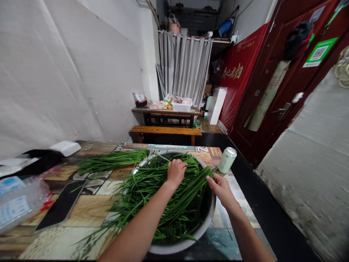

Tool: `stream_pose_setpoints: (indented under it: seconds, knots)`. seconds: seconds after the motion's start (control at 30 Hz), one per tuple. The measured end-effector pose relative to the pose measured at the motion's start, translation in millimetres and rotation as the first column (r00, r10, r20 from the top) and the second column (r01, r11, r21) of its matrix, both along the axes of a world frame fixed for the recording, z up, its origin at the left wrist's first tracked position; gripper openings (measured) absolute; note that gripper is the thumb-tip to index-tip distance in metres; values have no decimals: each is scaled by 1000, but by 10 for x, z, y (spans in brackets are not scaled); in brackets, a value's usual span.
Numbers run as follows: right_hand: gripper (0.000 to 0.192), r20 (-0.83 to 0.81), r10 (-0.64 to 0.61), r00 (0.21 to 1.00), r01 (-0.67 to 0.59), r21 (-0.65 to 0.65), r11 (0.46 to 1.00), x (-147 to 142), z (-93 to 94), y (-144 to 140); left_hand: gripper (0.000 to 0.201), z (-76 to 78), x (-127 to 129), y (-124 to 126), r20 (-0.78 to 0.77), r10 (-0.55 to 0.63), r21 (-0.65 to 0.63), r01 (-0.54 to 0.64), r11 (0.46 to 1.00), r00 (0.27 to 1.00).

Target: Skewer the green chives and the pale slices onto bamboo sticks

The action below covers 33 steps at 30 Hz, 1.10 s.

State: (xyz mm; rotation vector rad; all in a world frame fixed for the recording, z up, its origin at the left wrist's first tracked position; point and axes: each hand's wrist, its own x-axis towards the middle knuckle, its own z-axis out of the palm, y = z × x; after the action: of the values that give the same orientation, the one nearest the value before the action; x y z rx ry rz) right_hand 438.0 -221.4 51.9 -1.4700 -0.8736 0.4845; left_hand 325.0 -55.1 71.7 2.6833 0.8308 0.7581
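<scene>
Forearms reach in from the bottom edge over a metal basin (209, 214) heaped with chives (169, 203); long blades trail over its near-left rim onto the worktop (81, 207). Left hand (176, 171) rests knuckles-up on the heap, fingers curled into the greens, though whether they pinch any cannot be told. Right hand (220, 185) has its grip narrow on the ends of a bundle of blades at the far-right rim. Second chive pile (111, 161) lies apart, far left. Can (227, 160) stands just beyond the right hand, near the worktop edge. Phone (62, 203) lies flat at left. Risks, as judged: an elbow swing tips the can; tugging tangled blades snaps them or drags strays off the rim; wet drips reach the phone.
</scene>
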Motion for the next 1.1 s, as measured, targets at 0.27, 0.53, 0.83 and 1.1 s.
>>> stream_pose_setpoints:
  seconds: [0.27,0.53,0.83,1.1]
  knots:
    - [34,6,13,1000,-13,-2,1000,-6,41,8,14,62,46,-17,206,-66,-149,98,984,976]
    - [34,11,30,999,-30,-17,999,-23,101,29,25,90,83,-45,316,-135,-346,246,905,939]
    - [35,21,23,1000,-23,-22,1000,-2,74,35,30,103,60,-80,227,-204,-159,243,957,952]
    - [35,23,13,1000,-12,-31,999,-4,78,44,32,214,69,-114,313,-302,-433,418,799,901]
